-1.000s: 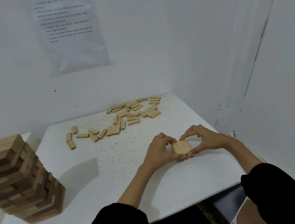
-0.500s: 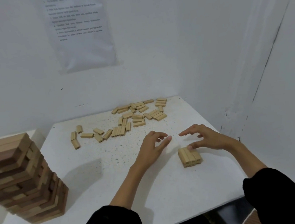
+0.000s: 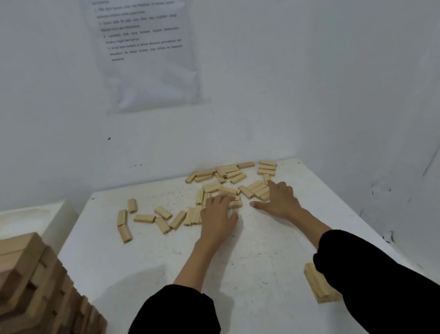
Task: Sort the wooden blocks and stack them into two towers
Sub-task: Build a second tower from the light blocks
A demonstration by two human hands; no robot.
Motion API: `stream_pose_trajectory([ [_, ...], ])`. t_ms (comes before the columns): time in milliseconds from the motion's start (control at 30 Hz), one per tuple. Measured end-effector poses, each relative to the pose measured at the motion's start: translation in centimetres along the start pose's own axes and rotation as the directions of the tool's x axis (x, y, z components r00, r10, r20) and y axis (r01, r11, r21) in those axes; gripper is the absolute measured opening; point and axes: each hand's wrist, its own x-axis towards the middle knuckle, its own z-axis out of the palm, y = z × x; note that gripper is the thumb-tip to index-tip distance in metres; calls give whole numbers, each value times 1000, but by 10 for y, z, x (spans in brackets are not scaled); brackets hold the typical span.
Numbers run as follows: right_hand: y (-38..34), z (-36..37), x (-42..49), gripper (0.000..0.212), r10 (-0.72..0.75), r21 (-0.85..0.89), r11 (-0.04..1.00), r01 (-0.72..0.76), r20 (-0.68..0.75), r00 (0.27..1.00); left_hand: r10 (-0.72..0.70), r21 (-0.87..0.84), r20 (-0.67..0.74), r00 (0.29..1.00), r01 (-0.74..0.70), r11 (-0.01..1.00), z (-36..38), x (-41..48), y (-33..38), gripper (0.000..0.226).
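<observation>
Fingers (image 3: pixel 282 188) splayed, the right hand (image 3: pixel 280 200) lies flat on scattered wooden blocks (image 3: pixel 211 187) on the tabletop (image 3: pixel 248 257) — the left hand (image 3: pixel 216 212) bends over others, grip unclear.

Loose blocks (image 3: pixel 211 186) far, tower (image 3: pixel 26 303) left, stack (image 3: pixel 320 287) right, table (image 3: pixel 249 270) middle open
</observation>
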Motion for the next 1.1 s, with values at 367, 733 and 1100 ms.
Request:
stream_pose_trajectory([
  [367,8,10,26,65,0,120,993,16,-132,991,42,-6,-256,966,-45,999,30,-3,-9,31],
  [733,1,4,21,77,16,36,999,-16,12,1000,-96,-279,-358,929,-8,960,14,-21,-6,24],
  [1100,-36,14,-14,60,-25,-26,999,29,154,988,-189,-404,-396,899,14,915,-23,-89,-17,22],
])
